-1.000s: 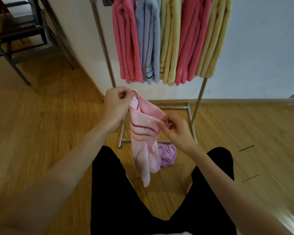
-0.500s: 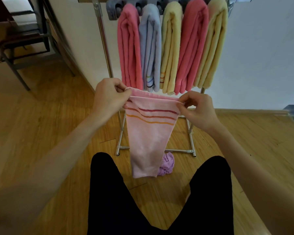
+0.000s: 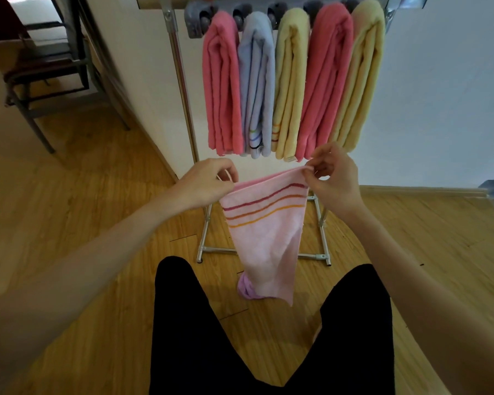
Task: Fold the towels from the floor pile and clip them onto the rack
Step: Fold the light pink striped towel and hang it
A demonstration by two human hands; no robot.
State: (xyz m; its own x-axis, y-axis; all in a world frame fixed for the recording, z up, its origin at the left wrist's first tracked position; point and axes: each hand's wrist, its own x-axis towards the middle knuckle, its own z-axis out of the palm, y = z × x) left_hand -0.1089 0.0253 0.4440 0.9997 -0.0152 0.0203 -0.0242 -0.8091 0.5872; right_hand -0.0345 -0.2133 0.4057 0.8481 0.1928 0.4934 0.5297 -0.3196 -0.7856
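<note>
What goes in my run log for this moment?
left hand: pinching pink towel | right hand: pinching same | rack: five hung

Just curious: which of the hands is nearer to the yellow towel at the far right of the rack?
Right. The right hand sits just below the bottom of that yellow towel; the left hand is off to its left, under the pink one.

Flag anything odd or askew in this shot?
Minor only. The pink towel, pinched at its top corners by the left hand and right hand, hangs slanted, right corner higher. A purple towel lies crumpled on the floor behind it. The five hung towels look tidy.
</note>
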